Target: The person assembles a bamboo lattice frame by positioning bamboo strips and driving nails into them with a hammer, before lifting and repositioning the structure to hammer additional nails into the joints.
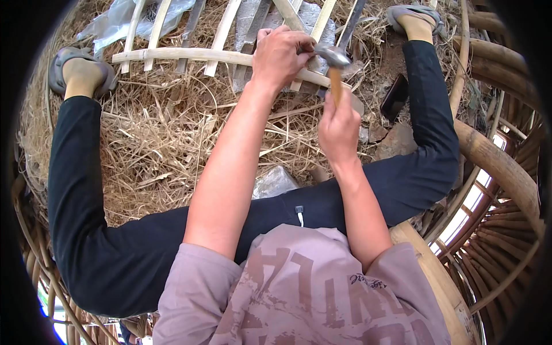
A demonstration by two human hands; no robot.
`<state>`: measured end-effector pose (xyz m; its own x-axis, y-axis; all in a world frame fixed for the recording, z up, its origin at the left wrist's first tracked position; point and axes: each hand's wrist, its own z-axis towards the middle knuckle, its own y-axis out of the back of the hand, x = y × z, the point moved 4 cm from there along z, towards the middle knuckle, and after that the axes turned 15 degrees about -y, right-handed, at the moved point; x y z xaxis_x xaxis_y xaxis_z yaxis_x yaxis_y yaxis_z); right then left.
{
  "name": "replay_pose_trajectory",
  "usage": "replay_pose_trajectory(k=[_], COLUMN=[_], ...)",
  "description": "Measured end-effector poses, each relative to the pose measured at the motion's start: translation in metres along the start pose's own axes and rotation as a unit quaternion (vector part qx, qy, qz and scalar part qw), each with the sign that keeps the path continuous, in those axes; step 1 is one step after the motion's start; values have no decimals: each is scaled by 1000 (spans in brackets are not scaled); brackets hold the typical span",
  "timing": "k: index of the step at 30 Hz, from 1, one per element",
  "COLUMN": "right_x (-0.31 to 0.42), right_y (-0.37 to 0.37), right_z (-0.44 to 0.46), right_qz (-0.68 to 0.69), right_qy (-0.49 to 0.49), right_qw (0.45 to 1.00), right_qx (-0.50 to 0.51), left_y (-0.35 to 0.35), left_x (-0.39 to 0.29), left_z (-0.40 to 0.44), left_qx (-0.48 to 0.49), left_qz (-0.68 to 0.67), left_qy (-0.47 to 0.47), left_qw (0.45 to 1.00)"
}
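Note:
In my right hand (339,129) is a hammer, its wooden handle (335,86) upright in my fist and its metal head (332,56) close to my left fingertips. My left hand (282,57) rests over a pale bamboo crosspiece (190,54), thumb and fingers pinched together beside the hammer head. Whatever is in that pinch is too small or hidden to make out. Several slats, such as a light bamboo slat (223,37), cross the crosspiece. Part of the crosspiece is hidden by my left hand.
Beneath the slats lies a grey stone slab (246,26). Dry straw and shavings (155,144) cover the ground between my legs. A dark phone (395,98) lies near my right leg. Clear plastic (115,26) sits at upper left; bamboo poles (500,161) curve along the right.

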<state>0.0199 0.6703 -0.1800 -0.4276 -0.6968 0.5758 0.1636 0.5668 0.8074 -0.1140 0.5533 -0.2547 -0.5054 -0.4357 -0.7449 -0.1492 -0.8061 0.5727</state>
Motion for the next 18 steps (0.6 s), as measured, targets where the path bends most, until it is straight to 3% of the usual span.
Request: replay_pose_trajectory(k=[6, 7, 11, 14, 15, 18], right_x=[5, 1, 14, 1, 5, 15], right_y=[9, 4, 14, 1, 5, 20], right_z=[5, 11, -1, 9, 5, 3], right_qz=[-11, -111, 2, -117, -66, -20], right_qy=[-22, -6, 44, -13, 32, 24], right_qw=[1000, 993, 997, 992, 997, 999], right_qx=[13, 38, -62, 36, -19, -35], left_y=[-1, -4, -3, 2, -1, -4], left_x=[1, 3, 5, 0, 0, 3], left_z=[0, -1, -3, 3, 0, -3], left_qx=[18, 37, 7, 26, 33, 22], left_qz=[8, -11, -3, 11, -4, -20], left_qy=[-17, 7, -19, -10, -2, -1], left_qw=[1000, 999, 1000, 1000, 999, 1000])
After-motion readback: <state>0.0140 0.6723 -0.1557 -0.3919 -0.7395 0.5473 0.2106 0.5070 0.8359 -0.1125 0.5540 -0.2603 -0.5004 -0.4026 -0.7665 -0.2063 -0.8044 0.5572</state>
